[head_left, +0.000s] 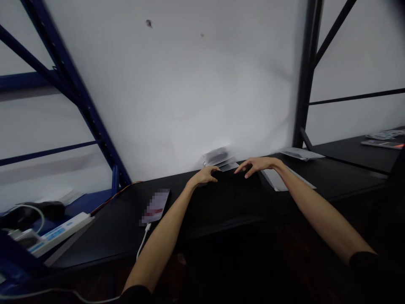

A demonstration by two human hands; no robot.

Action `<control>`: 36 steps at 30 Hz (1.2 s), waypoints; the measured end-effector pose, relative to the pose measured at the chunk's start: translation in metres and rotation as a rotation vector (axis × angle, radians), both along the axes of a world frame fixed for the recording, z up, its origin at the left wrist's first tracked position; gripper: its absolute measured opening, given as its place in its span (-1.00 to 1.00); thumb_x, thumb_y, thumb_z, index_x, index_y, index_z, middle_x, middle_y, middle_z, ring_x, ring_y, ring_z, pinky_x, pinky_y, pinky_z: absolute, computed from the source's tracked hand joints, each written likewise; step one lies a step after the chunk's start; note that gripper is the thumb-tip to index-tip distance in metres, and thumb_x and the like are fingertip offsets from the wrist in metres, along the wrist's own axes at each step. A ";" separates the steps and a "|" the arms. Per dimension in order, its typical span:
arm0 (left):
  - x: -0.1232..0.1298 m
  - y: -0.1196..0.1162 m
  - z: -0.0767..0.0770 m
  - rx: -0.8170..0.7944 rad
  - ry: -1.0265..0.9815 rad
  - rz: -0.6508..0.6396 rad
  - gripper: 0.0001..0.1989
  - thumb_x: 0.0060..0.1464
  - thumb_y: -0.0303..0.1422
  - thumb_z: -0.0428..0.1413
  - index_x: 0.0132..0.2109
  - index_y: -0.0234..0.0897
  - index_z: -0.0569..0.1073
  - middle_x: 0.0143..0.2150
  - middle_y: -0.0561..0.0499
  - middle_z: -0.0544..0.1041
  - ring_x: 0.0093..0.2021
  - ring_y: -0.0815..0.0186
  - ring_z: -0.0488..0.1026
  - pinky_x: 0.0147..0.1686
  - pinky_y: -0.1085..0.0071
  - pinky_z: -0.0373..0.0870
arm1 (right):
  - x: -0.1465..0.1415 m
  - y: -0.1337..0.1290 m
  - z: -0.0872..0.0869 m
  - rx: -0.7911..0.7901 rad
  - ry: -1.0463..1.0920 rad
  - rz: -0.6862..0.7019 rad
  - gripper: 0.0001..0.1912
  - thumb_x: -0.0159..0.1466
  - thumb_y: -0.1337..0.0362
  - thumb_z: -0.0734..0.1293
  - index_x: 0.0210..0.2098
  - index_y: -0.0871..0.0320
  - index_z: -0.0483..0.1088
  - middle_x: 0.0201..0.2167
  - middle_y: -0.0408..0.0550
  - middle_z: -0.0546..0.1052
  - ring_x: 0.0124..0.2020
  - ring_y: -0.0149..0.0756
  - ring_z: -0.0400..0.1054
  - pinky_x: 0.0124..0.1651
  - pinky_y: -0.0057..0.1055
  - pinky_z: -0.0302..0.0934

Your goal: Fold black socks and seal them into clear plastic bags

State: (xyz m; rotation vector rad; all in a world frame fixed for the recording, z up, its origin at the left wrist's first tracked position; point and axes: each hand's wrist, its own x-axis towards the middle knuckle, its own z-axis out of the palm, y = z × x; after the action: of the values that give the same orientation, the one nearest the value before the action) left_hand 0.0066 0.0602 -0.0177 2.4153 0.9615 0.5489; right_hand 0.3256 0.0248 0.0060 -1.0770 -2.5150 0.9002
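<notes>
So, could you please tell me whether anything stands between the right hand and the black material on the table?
Nothing visible does: the right hand is at the far edge of the black material; the blurred packets lie beyond, by the wall.

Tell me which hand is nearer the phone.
Left. The left hand is beyond the phone and to its right; the right hand is farther to the right.

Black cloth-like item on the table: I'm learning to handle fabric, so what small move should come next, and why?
Probably ease the thumb and fingers of the right hand together at the far edge of the black cloth-like item. They look spread there, while the left hand is at that edge's left end; its hold is too dark to judge.
</notes>
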 end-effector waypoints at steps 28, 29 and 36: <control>-0.051 -0.156 0.056 0.060 0.597 -0.113 -0.52 -0.13 -0.09 0.42 -0.03 -0.01 0.54 0.09 0.02 0.42 0.07 0.11 0.33 0.12 0.20 0.25 | -0.008 -0.111 -0.015 0.122 -0.150 0.069 -0.56 0.14 -0.15 0.49 -0.29 0.09 0.50 -0.19 -0.07 0.48 -0.16 -0.20 0.34 -0.13 -0.32 0.19; -0.058 -0.158 0.052 0.058 0.619 -0.074 -0.52 -0.14 -0.11 0.43 -0.04 -0.02 0.54 0.08 0.02 0.43 0.07 0.10 0.34 0.12 0.19 0.25 | -0.004 -0.119 -0.017 0.132 -0.166 0.043 -0.56 0.14 -0.16 0.49 -0.28 0.08 0.49 -0.17 -0.06 0.47 -0.13 -0.17 0.34 -0.10 -0.30 0.20; -0.089 -0.171 0.049 -0.088 0.501 -0.027 -0.59 0.06 -0.13 0.31 0.05 -0.02 0.49 0.30 0.04 0.37 0.20 0.10 0.36 0.16 0.21 0.30 | 0.013 -0.149 -0.011 0.077 -0.165 0.009 -0.46 0.07 -0.17 0.50 -0.08 -0.02 0.44 0.00 -0.06 0.43 -0.09 -0.08 0.36 -0.08 -0.23 0.25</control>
State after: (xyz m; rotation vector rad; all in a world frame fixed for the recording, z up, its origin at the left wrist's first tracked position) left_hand -0.0825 -0.1103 0.0317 2.5283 1.1160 -0.1212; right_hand 0.3384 -0.1242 -0.0048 -1.1592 -2.6653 0.7378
